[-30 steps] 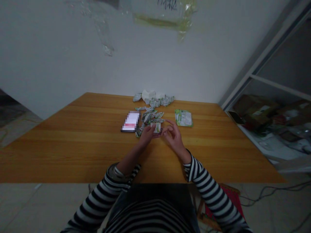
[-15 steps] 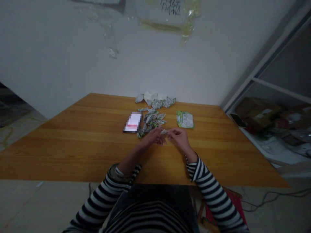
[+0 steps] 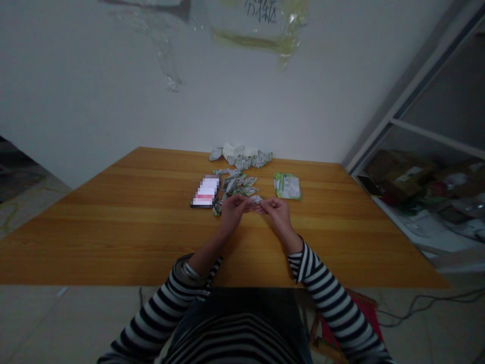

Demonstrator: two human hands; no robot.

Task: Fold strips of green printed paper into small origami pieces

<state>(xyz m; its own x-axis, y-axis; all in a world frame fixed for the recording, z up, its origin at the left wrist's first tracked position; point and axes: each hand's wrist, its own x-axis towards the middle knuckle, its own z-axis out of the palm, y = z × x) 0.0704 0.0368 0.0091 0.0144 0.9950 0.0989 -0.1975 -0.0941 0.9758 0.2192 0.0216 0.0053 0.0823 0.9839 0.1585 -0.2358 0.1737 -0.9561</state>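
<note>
My left hand [image 3: 232,211] and my right hand [image 3: 278,211] meet over the wooden table [image 3: 113,227], both pinching a small green-and-white wrapped sachet [image 3: 255,199] between their fingertips. Just beyond the hands lies a loose pile of similar small sachets [image 3: 238,184]. A second heap of sachets with white paper [image 3: 240,154] sits at the table's far edge. A phone with a lit screen [image 3: 205,192] lies left of the pile. A larger green pouch [image 3: 287,185] lies flat to the right of the pile.
A white wall rises behind the table, with a clear plastic bag [image 3: 257,25] stuck high on it. A metal shelf [image 3: 428,172] with boxes and clutter stands at the right. Cables [image 3: 428,303] trail on the floor by the table's right corner.
My left hand lifted a sachet off the near pile and my right hand closed onto its other end; both hands now hold it together, slightly farther out than half a second ago.
</note>
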